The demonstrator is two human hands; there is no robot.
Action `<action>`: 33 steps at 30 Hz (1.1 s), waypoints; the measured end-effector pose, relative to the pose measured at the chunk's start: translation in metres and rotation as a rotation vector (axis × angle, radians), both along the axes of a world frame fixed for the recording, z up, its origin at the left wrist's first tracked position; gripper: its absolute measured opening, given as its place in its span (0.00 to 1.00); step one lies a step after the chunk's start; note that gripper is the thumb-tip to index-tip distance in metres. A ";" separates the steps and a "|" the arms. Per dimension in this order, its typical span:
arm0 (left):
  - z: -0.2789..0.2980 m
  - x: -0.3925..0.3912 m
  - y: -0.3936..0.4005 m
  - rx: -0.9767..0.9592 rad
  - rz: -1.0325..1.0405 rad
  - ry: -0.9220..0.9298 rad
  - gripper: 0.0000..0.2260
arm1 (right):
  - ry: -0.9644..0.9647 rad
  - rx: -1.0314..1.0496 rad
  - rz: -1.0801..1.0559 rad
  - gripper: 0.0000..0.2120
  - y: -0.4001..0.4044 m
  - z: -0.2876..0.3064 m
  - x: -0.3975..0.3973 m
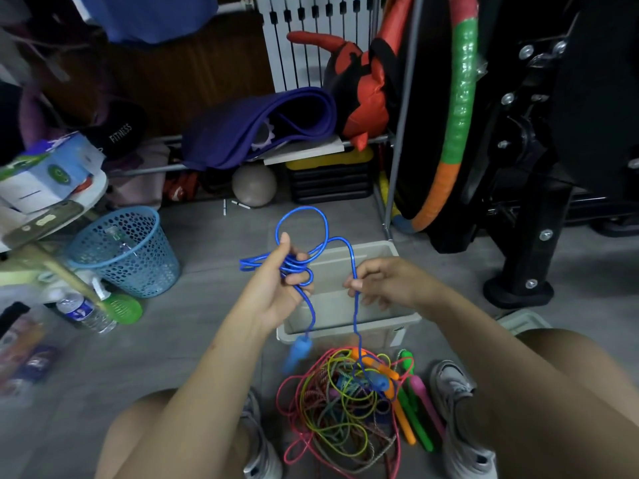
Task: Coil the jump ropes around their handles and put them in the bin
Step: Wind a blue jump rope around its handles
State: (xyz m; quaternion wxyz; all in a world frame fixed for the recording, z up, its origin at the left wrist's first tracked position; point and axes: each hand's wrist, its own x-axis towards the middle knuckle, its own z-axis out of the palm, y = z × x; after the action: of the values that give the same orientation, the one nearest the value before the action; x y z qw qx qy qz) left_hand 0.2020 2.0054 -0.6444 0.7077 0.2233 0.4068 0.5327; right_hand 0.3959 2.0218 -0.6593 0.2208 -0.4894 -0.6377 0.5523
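Item 1, nearest: a tangled heap of ropes [340, 406] in pink, yellow, green and grey, lying on the floor between two shoes, with orange, green and pink handles [413, 402] at its right edge. None of these is coiled yet.

Item 2: a blue rope [354, 271], held up above the heap. Several loops are gathered in the left hand [276, 288], whose fingers are clenched round the bundle; one blue handle [297, 352] hangs loose beneath it. The free strand is pinched by the right hand [383, 281] between thumb and forefinger and runs down to a second blue handle [378, 383] resting on the heap. The coiling is judged to be partly done; no turns are yet wound around the handles.

Item 3: a pale bin [408, 321], just beyond the heap on the floor. No rope is seen inside it, so every rope is judged still to be stowed.

Item 4, farther left: a blue mesh basket [128, 252].
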 end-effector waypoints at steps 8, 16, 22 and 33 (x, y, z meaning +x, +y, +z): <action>-0.006 0.006 -0.002 -0.089 0.077 0.666 0.17 | 0.017 0.142 -0.125 0.06 -0.003 0.002 -0.009; -0.019 0.018 -0.013 0.068 -0.232 0.802 0.21 | 0.460 0.023 -0.138 0.03 -0.004 0.022 -0.006; -0.022 0.033 -0.016 0.168 -0.249 0.786 0.09 | 0.429 0.079 -0.161 0.04 -0.004 0.018 -0.010; -0.012 0.028 -0.011 0.033 -0.196 0.464 0.15 | -0.300 -0.007 0.013 0.23 -0.010 0.005 -0.003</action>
State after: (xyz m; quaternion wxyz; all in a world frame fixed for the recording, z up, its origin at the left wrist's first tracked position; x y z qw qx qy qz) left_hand 0.2300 1.9941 -0.6561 0.6401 0.3894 0.5259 0.4026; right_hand 0.3932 2.0116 -0.6547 0.1178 -0.5632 -0.6648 0.4764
